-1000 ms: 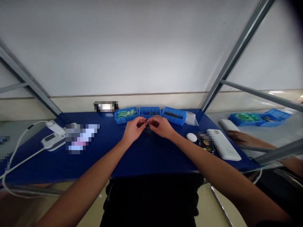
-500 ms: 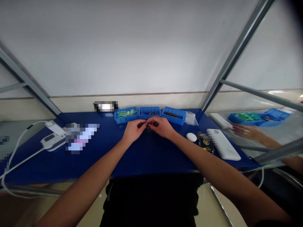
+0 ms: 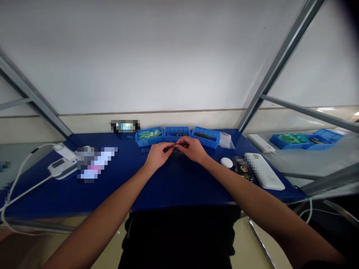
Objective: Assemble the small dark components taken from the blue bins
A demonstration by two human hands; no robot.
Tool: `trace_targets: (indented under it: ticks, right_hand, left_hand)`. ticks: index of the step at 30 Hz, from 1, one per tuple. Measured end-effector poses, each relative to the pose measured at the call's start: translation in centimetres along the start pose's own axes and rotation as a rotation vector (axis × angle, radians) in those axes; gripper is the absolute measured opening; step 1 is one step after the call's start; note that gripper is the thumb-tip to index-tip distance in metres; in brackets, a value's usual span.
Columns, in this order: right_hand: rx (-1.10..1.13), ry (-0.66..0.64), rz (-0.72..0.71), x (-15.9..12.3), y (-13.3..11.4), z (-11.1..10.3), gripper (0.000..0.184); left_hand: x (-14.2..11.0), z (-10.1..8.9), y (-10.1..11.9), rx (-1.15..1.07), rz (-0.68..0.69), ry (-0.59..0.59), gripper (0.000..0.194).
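Note:
My left hand and my right hand meet fingertip to fingertip above the middle of the blue table. Both are closed in a pinch on something small and dark that I cannot make out. Right below the fingertips lie small dark thin pieces on the table. Just behind the hands stand three blue bins: the left bin has green and clear packets, the middle bin small metallic pieces, and the right bin thin dark pieces.
Clear plastic bags lie beside the right bin. To the right are a white round case, a dark packet and a white power bank. A power strip and a lit phone lie left. Metal posts frame the table.
My right fingers have shifted slightly at the pinch; my left hand stays almost still. A co-worker's hand and arm at the neighbouring table on the right have gone out of view.

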State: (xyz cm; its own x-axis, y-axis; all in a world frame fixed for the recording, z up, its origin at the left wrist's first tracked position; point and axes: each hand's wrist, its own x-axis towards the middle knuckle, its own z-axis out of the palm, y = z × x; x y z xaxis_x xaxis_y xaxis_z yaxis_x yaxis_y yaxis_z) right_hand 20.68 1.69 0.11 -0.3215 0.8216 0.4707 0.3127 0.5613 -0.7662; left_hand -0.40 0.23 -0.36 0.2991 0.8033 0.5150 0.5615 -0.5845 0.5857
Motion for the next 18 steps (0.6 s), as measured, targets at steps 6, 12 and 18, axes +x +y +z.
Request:
trace_targets:
  ticks: [6,12,18]
  right_hand:
    - [-0.040,-0.006,0.004,-0.04,0.22,0.10,0.006]
    - [-0.066,-0.010,-0.017,0.03,0.00,-0.02,0.003]
    - [-0.069,-0.008,-0.025,-0.05,-0.35,-0.07,0.003]
  left_hand:
    - [-0.01,-0.09,0.16,0.010,0.027,0.006,0.025]
    - [0.02,-0.04,-0.34,0.015,0.035,0.011,0.022]
    - [-0.10,-0.26,0.27,0.003,0.043,0.000,0.022]
